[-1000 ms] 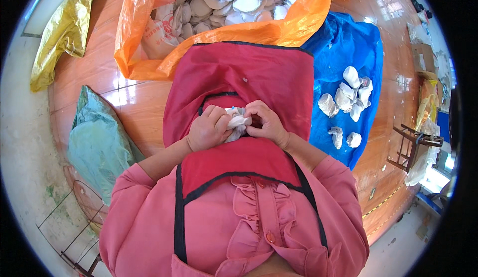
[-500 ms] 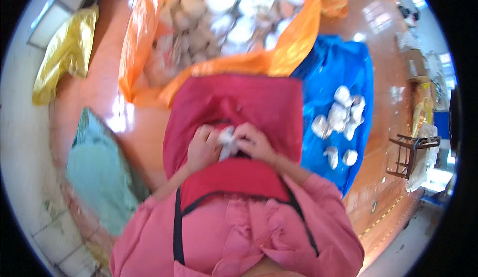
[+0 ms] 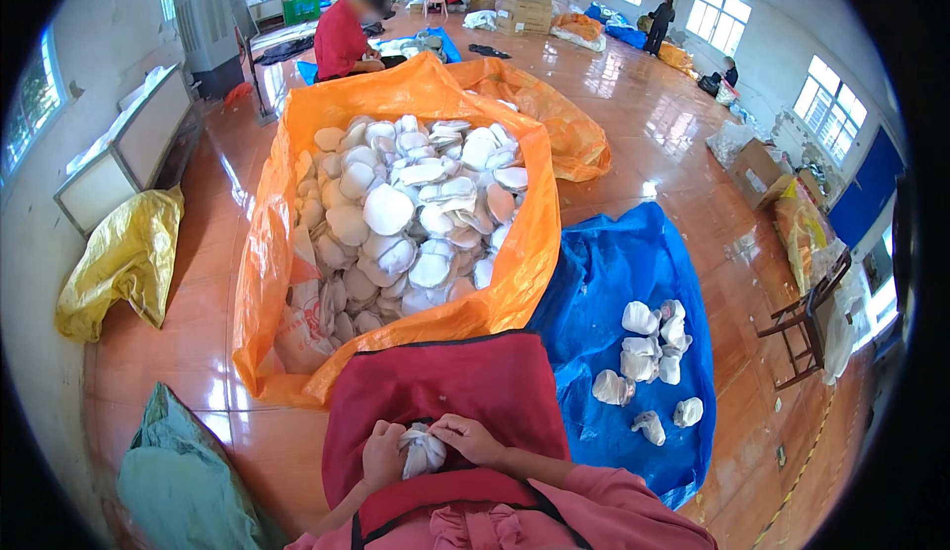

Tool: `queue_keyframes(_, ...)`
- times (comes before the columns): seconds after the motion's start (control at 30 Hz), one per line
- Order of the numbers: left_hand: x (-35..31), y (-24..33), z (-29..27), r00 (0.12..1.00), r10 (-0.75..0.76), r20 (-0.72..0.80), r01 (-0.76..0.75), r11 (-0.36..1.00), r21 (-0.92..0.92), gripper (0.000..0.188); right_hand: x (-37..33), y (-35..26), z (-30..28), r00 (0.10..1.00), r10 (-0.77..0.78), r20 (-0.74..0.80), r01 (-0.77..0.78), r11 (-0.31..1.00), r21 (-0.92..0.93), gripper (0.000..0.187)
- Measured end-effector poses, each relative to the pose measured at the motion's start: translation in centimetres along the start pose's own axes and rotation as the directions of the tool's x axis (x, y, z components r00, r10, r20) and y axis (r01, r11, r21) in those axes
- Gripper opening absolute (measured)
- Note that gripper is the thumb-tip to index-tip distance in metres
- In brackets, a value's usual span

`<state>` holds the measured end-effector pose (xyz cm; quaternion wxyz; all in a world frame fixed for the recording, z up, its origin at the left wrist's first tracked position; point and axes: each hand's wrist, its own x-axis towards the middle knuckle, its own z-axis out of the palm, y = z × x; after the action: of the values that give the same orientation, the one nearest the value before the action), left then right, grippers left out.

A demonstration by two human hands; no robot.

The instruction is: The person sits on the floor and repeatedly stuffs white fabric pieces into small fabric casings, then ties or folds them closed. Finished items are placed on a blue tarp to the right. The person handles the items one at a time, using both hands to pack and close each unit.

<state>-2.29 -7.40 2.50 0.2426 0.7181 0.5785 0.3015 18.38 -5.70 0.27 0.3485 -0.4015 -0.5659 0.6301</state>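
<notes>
Over my lap, on a dark red apron, both hands are closed on a small white cloth bundle. My left hand grips its left side, and the fingers of my right hand pinch its upper right part. Ahead of my knees stands a large open orange sack full of round white and beige pads. To my right, several similar white bundles lie on a blue plastic sheet.
A green sack and a yellow sack lie at the left. A wooden chair stands at the right by cartons. Beyond the orange sack sits a person in red; other people are farther back.
The view has tipped up, bringing the far room into sight and my hands lower in the picture. My hands stay on the white cloth bundle.
</notes>
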Motion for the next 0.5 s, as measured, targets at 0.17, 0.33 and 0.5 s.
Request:
queue_keyframes(0.17, 1.5, 0.5, -1.4, 0.992, 0.053, 0.115, -0.042, 0.995, -0.096, 0.023, 0.5, 1.0, -0.4, 0.99, 0.137, 0.031, -0.14, 0.953, 0.267, 0.024)
queue_keyframes(0.33, 2.2, 0.1, -1.7, 0.982, 0.106, 0.155, -0.091, 0.99, -0.104, 0.027, 1.3, -0.9, -1.4, 0.978, 0.142, 0.15, -0.169, 0.968, 0.186, 0.03)
queue_keyframes(0.5, 2.1, -1.6, -1.2, 0.953, 0.076, 0.294, -0.049, 0.994, -0.096, 0.029, 1.4, -2.5, -2.1, 0.896, 0.359, 0.262, -0.412, 0.892, 0.184, 0.034)
